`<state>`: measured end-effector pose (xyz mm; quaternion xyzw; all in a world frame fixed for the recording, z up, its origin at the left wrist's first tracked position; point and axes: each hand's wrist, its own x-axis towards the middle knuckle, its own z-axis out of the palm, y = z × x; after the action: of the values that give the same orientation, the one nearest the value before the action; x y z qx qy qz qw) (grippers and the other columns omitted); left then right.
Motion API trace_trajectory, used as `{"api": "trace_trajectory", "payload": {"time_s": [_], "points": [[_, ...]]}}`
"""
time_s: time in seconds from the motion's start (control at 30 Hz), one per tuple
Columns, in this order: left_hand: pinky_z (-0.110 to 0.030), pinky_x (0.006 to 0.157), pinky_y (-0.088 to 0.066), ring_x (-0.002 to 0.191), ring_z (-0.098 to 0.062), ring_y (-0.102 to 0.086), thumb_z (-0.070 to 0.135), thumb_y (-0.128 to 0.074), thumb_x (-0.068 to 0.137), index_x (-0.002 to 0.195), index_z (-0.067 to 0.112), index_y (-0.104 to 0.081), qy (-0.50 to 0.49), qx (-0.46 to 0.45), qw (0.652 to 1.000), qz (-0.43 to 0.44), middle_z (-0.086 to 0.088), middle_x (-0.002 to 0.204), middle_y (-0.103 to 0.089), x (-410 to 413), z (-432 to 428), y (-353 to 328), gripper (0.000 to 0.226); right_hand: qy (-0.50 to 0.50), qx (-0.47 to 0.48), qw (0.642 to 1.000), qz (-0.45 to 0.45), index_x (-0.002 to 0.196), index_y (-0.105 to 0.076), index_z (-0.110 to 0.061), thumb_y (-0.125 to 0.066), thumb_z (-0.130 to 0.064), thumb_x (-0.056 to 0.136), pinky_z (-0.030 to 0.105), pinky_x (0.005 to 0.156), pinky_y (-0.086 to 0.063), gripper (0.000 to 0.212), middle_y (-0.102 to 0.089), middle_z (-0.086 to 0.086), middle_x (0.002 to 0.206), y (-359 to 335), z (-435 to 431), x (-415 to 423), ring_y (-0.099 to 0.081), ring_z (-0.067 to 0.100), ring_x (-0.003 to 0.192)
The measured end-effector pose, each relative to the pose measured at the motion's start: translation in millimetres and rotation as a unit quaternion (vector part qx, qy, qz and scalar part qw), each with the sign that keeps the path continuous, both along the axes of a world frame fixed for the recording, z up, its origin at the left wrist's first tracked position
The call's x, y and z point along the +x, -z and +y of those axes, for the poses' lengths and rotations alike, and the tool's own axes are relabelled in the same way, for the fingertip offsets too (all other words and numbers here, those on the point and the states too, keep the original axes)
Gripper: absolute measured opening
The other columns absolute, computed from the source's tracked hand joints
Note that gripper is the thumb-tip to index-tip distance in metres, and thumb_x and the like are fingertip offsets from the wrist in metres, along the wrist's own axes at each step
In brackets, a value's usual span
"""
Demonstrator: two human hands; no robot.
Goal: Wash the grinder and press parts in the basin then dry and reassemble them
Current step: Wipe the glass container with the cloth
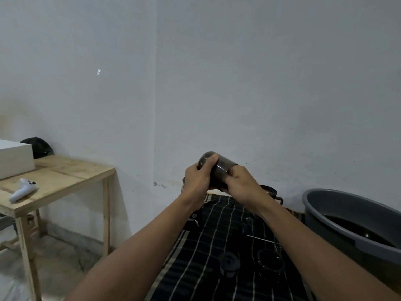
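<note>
Basin point(319, 213) — right side off-frame

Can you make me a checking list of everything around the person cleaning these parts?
Surface: dark striped cloth spread below the hands, with parts lying on it.
Job's things: dark cylinder held up in both hands; small black mesh part, black ring and thin metal rod on the cloth; grey basin at the right, dark inside.
Clutter: white controller and white box on the wooden table at the left.
Hands: left hand grips the cylinder's upper end; right hand grips its lower end.
Cables: nothing seen.
Surroundings: plain grey wall behind.
</note>
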<state>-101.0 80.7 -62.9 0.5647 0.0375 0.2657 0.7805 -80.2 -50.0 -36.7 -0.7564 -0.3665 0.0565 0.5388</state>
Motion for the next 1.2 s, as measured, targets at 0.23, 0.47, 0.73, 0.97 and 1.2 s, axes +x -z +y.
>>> {"api": "trace_trajectory", "payload": {"time_s": [0.23, 0.47, 0.73, 0.97, 1.2], "points": [[-0.037, 0.076, -0.060, 0.092, -0.026, -0.072, 0.025, -0.067, 0.099, 0.115, -0.002, -0.064, 0.103, -0.028, 0.994, -0.036, -0.015, 0.100, -0.070, 2, 3, 3, 0.032, 0.044, 0.035, 0.998, -0.005, 0.095, -0.067, -0.019, -0.052, -0.020, 0.105, 0.035, 0.070, -0.053, 0.017, -0.060, 0.003, 0.068, 9, -14, 6, -0.054, 0.014, 0.059], [-0.045, 0.091, -0.061, 0.087, -0.030, -0.073, 0.022, -0.091, 0.076, 0.109, 0.000, -0.072, 0.084, -0.095, 0.992, -0.018, -0.014, 0.092, -0.072, 6, -15, -35, 0.044, 0.037, 0.018, 0.994, -0.104, 0.077, -0.052, -0.011, -0.040, -0.006, 0.096, 0.030, 0.071, -0.041, 0.023, -0.047, -0.001, 0.056, 6, -1, -2, -0.043, 0.004, 0.053], [-0.042, 0.087, -0.060, 0.100, -0.023, -0.073, 0.050, -0.080, 0.081, 0.112, 0.015, -0.070, 0.106, 0.041, 0.993, -0.005, -0.005, 0.103, -0.077, 9, -4, -30, 0.048, 0.064, 0.167, 0.984, -0.010, 0.110, -0.067, -0.016, -0.043, -0.008, 0.107, 0.023, 0.091, -0.053, 0.026, -0.075, 0.004, 0.096, 6, -17, -4, -0.070, 0.015, 0.090], [-0.038, 0.080, -0.060, 0.084, -0.025, -0.070, 0.029, -0.091, 0.076, 0.091, 0.008, -0.077, 0.070, -0.032, 0.997, -0.006, -0.006, 0.082, -0.074, 14, -21, -35, 0.029, 0.062, 0.158, 0.985, -0.008, 0.103, -0.068, -0.014, -0.042, -0.011, 0.103, 0.045, 0.088, -0.057, 0.026, -0.072, 0.008, 0.075, 17, -5, -12, -0.071, 0.025, 0.073], [-0.039, 0.079, -0.057, 0.083, -0.024, -0.069, 0.030, -0.091, 0.059, 0.095, 0.004, -0.074, 0.067, -0.023, 0.993, -0.097, -0.010, 0.085, -0.073, 16, -15, -17, 0.048, -0.010, 0.395, 0.834, 0.385, 0.126, -0.065, -0.006, -0.043, -0.023, 0.107, 0.045, 0.108, -0.043, 0.033, -0.075, 0.013, 0.110, 23, -14, -25, -0.068, 0.025, 0.097]]}}
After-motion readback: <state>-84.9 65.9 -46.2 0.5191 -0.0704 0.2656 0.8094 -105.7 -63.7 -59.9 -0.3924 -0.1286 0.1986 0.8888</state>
